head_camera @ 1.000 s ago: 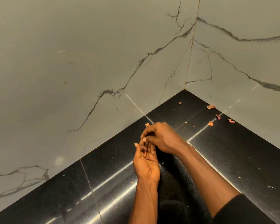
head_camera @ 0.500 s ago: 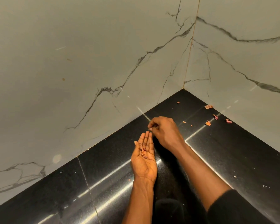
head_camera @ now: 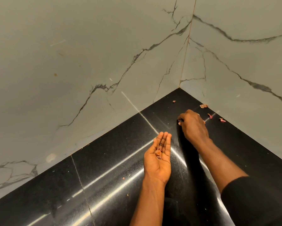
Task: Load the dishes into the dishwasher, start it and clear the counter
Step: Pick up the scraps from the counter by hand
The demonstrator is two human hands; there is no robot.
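Scraps point(head_camera: 158, 152) of reddish peel lie in the palm of the left hand point(head_camera: 158, 162), which is turned up over the counter point(head_camera: 104, 176) with its fingers straight and pressed together. The right hand point(head_camera: 194, 126) reaches toward the corner, fingers point(head_camera: 183, 117) curled down with their tips at the black surface; whether they pinch anything cannot be told. Loose bits point(head_camera: 203, 106) lie just beyond it, along the foot of the right wall point(head_camera: 243, 70). Open counter spreads left of both hands.

There are two hands, a left hand point(head_camera: 158, 162) and a right hand point(head_camera: 194, 126). On the one black counter point(head_camera: 104, 176) lie four reddish peel scraps point(head_camera: 203, 106) far right and two tiny crumbs point(head_camera: 123, 178) nearer, left.
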